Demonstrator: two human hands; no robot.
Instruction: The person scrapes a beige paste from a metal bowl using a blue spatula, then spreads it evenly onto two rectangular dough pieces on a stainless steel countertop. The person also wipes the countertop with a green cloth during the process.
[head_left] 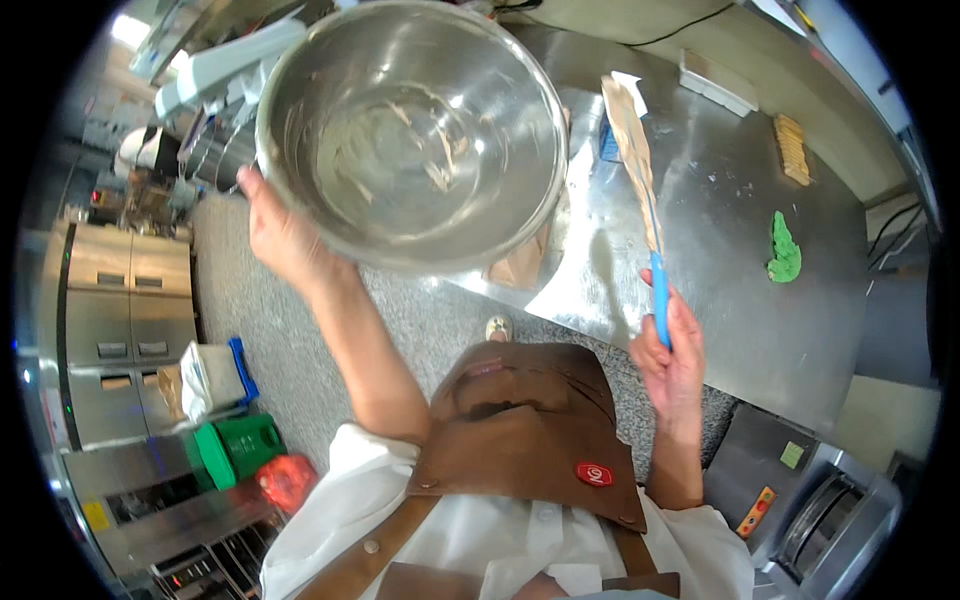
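Observation:
My left hand [285, 235] grips the rim of a large steel mixing bowl [340, 160] at its lower left, thumb over the edge. The bowl is tilted so its inside faces me, with light brown smears of a creamy mix on its bottom and walls. In my right hand [675, 355] is a long spatula [658, 290], held by its blue handle and pointing up and away. Its blade is coated in the same light brown mix. A small blue and white object lies partly hidden behind the blade, too covered to name.
A steel worktable [710, 230] spans the right. On it lie a green crumpled cloth [784, 248], a tan ridged block [791, 150] and a white tray [718, 84]. A mixer [235, 62] stands behind the bowl. Steel cabinets [130, 310] and a green bin [240, 448] are at left.

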